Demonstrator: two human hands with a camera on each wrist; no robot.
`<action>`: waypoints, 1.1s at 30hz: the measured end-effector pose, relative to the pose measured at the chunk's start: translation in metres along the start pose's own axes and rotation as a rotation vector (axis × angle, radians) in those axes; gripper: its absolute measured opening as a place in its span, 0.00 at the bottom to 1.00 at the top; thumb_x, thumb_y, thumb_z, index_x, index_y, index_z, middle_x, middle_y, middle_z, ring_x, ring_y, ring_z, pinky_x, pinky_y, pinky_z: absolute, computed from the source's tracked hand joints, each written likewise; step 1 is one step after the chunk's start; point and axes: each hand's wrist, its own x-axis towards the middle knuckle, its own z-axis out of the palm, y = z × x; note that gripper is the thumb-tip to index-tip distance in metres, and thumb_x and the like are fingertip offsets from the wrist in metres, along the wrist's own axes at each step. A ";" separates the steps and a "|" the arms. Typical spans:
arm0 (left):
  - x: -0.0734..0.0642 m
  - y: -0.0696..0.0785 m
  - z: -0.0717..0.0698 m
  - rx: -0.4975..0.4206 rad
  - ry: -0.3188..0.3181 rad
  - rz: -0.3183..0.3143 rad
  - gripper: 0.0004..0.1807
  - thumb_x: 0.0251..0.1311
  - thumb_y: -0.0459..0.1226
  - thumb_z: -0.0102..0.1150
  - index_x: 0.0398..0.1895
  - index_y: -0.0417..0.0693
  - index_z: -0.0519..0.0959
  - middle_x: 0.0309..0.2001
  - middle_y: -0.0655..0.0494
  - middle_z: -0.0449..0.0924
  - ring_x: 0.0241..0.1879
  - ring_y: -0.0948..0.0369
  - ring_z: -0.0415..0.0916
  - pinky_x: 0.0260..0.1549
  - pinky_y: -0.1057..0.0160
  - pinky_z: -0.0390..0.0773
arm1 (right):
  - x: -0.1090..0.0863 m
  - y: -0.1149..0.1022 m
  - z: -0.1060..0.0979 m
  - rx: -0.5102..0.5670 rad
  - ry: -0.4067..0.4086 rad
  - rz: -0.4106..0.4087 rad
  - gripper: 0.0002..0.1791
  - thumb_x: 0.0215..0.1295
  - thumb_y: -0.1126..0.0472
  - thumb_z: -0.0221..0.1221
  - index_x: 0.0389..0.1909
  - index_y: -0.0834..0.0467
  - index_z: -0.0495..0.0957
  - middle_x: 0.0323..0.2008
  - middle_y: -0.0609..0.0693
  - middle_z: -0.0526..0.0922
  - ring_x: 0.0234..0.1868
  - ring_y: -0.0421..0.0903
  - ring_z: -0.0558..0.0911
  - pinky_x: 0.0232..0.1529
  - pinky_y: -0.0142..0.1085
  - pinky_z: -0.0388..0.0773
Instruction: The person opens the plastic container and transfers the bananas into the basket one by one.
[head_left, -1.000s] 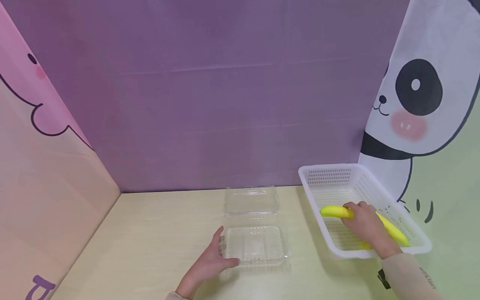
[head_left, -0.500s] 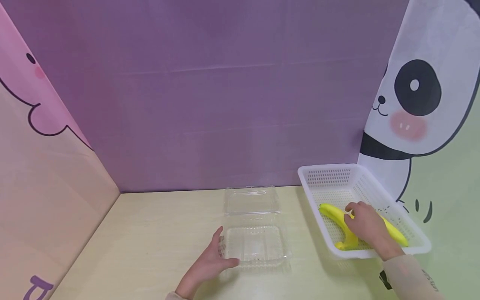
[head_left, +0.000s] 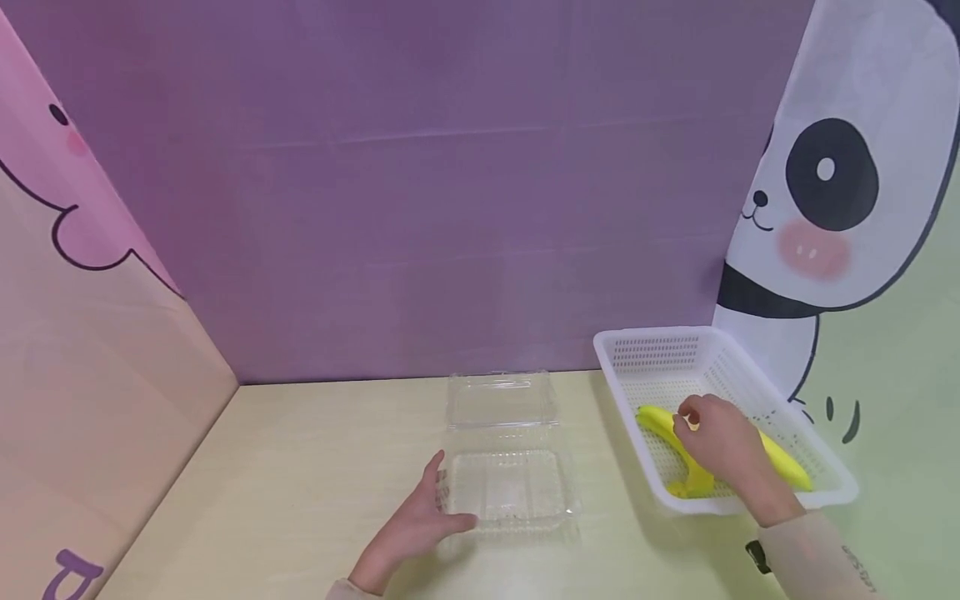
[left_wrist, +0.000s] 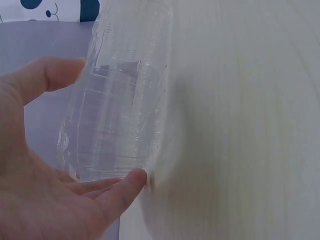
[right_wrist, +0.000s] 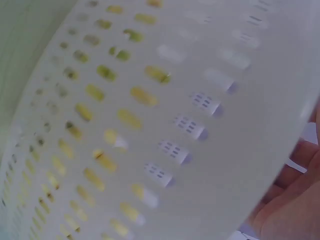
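A clear plastic clamshell container stands on the table with its lid folded back. My left hand grips its left end, thumb at the front rim and other fingers along the side, as the left wrist view shows. In the white perforated basket lie yellow bananas, one banana on the left and another banana on the right. My right hand hovers over them with loosely curled fingers and no item visible in its grasp, partly covering both. Yellow shows through the basket's slots in the right wrist view.
A purple backdrop rises behind the table. To the right stands a panda-printed panel, close beside the basket. A pale panel with a pink figure borders the left side.
My right hand gripped a banana across the basket a second ago, then let it down into the basket. Its fingers have since drawn in slightly. The left hand stays on the container.
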 end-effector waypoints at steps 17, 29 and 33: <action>0.000 0.005 -0.004 -0.009 -0.014 0.005 0.64 0.56 0.39 0.73 0.80 0.35 0.33 0.77 0.24 0.41 0.72 0.27 0.49 0.62 0.27 0.61 | -0.016 -0.041 0.006 0.073 0.105 -0.042 0.06 0.64 0.63 0.61 0.35 0.62 0.83 0.33 0.53 0.83 0.34 0.52 0.80 0.35 0.49 0.81; -0.004 0.005 -0.005 0.004 -0.003 0.031 0.63 0.56 0.41 0.73 0.80 0.33 0.34 0.77 0.26 0.41 0.72 0.28 0.52 0.64 0.30 0.62 | -0.024 -0.059 0.015 0.086 0.155 -0.091 0.05 0.63 0.64 0.62 0.35 0.61 0.84 0.31 0.49 0.81 0.33 0.49 0.79 0.36 0.46 0.78; -0.004 0.004 -0.006 0.018 0.048 0.044 0.62 0.58 0.45 0.72 0.80 0.34 0.36 0.77 0.27 0.45 0.71 0.29 0.55 0.63 0.32 0.64 | -0.027 -0.065 0.014 0.097 0.155 -0.089 0.05 0.63 0.63 0.63 0.36 0.61 0.84 0.31 0.49 0.81 0.34 0.50 0.80 0.36 0.46 0.79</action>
